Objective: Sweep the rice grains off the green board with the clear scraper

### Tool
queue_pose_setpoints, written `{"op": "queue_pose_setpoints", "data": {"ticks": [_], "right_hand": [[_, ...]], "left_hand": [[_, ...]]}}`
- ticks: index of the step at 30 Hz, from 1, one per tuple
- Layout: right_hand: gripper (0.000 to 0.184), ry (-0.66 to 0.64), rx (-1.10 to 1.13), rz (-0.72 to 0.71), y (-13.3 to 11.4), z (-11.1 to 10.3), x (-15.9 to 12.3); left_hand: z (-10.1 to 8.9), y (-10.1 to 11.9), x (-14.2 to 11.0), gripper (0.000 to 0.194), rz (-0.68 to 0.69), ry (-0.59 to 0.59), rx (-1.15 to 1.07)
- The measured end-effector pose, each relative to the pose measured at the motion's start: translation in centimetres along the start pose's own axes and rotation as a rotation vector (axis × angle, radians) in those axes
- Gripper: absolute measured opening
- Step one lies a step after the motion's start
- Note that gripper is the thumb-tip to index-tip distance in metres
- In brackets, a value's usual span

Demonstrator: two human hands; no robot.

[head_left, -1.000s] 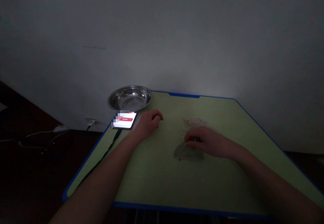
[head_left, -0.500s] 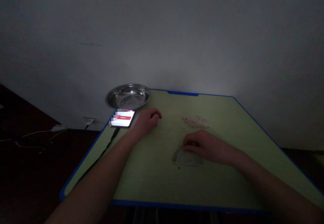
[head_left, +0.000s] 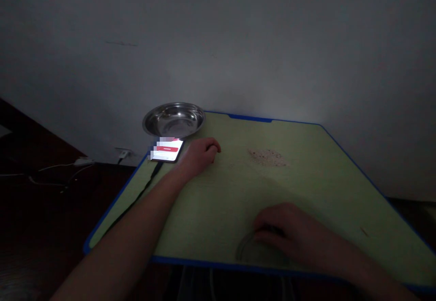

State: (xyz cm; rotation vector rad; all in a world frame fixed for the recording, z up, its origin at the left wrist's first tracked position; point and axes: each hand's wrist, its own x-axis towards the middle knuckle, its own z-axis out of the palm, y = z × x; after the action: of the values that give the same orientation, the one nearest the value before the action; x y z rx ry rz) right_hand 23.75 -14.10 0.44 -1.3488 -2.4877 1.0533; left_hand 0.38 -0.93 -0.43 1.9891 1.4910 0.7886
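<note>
The room is dim. My left hand (head_left: 200, 154) rests on a green table (head_left: 225, 201) with its fingers curled under, beside a lit phone (head_left: 166, 150); nothing shows in it. My right hand (head_left: 289, 235) lies near the table's front edge, fingers curled over a clear, half-round piece (head_left: 250, 251) that looks like a transparent lid or protractor. A patch of small brown specks (head_left: 267, 156) lies on the table beyond my right hand.
A shiny steel bowl (head_left: 174, 120) sits at the table's far left corner, just behind the phone. A dark cable (head_left: 143, 192) runs from the phone off the left edge. A grey wall stands behind the table. Cords lie on the dark floor at left.
My right hand has slid the clear half-round piece from the middle of the table toward the front edge. My left hand has stayed by the phone.
</note>
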Motion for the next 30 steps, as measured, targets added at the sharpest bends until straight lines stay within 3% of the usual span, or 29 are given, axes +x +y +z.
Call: {"op": "queue_pose_setpoints", "data": {"ticks": [12,18,22,26,30], "right_hand": [[0.016,0.039,-0.015,-0.005,-0.8,-0.3,0.4],[0.017,0.141,-0.212,-0.019,-3.2,0.6,4.2],[0.026,0.197,-0.411,-0.037,-4.1,0.4,8.0],[0.027,0.307,-0.492,0.095,-2.4,-1.2,10.4],[0.029,0.393,-0.532,0.247,1.0,-3.9,10.6]], "left_hand": [[-0.1,0.1,-0.1,0.026,-0.011,-0.012,0.008],[-0.3,-0.4,0.1,0.025,-0.003,-0.005,0.002],[-0.5,-0.8,0.3,0.023,-0.007,0.082,-0.032],[-1.0,-0.7,0.3,0.021,-0.033,0.204,-0.067],[-1.1,-0.5,0.3,0.022,-0.037,0.216,-0.05]]}}
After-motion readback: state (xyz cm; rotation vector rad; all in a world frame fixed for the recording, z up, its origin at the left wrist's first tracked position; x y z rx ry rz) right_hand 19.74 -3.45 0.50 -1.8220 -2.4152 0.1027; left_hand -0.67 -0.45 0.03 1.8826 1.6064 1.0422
